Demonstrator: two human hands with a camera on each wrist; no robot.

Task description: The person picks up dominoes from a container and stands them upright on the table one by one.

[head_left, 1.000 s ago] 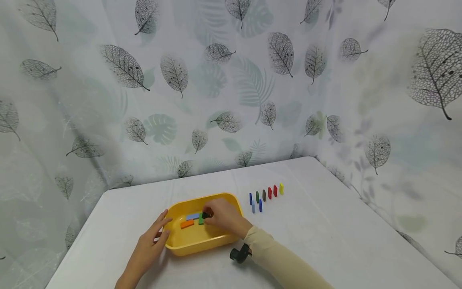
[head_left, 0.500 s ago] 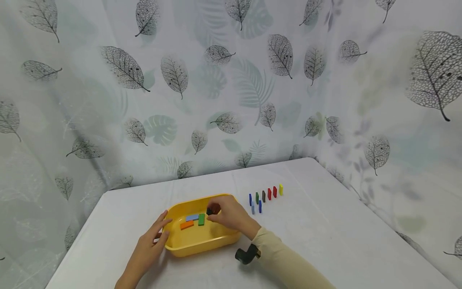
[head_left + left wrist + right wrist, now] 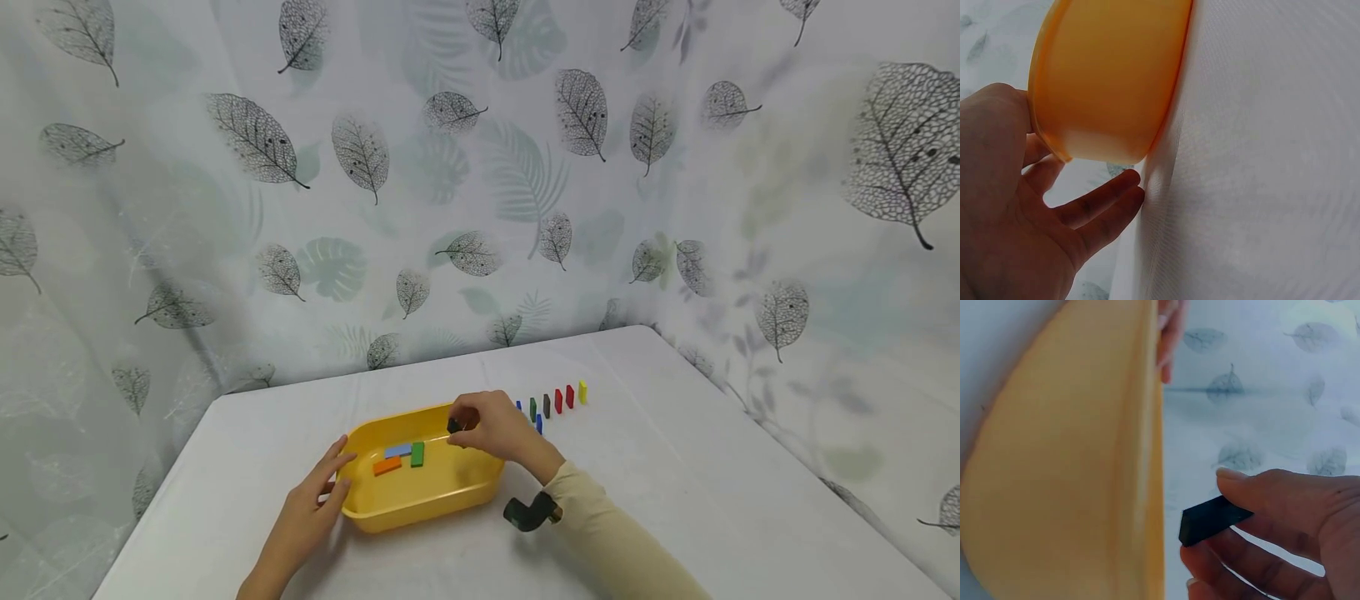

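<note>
My right hand [image 3: 491, 425] pinches a dark block [image 3: 1213, 519] between thumb and fingers, above the right end of a yellow tray [image 3: 420, 504]. In the right wrist view, the block is held outside the tray's edge line. My left hand [image 3: 307, 504] holds the tray's left rim, its thumb reaching over the edge and out of sight behind the wall in the left wrist view. Two of its fingers [image 3: 1107, 215] extend apart from the tray. Inside lie an orange block [image 3: 387, 466], a light blue block [image 3: 398, 451] and a green block [image 3: 417, 454].
Beyond my right hand stands a row of upright blocks, including a dark green block [image 3: 533, 408], a dark block [image 3: 547, 406], red blocks [image 3: 558, 401] and a yellow block [image 3: 582, 392]. A blue block [image 3: 538, 424] stands before them. A white cloth covers the table [image 3: 675, 500].
My right hand has lifted the dark block from beside the green one and carried it rightward towards the tray's right rim. My left hand stays at the left rim.
</note>
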